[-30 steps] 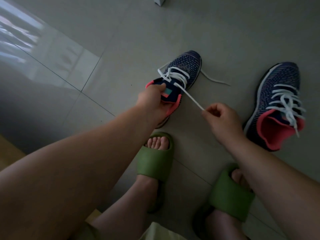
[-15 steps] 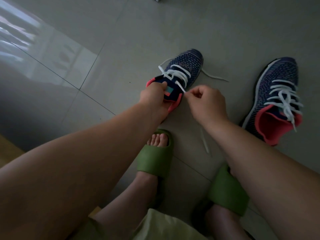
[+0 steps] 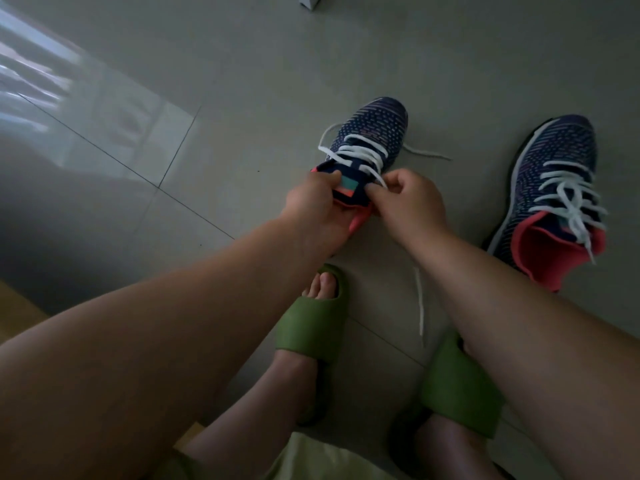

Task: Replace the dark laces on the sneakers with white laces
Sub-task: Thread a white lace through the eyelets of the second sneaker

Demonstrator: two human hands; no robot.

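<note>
Left hand clamps the sneaker tongue — right hand grip pinches white lace.

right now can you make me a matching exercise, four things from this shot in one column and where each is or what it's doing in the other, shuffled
Things:
1. left hand
2. right hand
3. right sneaker
4. green slide

States:
A. on a foot
B. lying on the floor, untouched, white laces through it
C. holding the tongue of the left sneaker
D. pinching a white lace at that sneaker

Pairs: 1-C, 2-D, 3-B, 4-A
</note>
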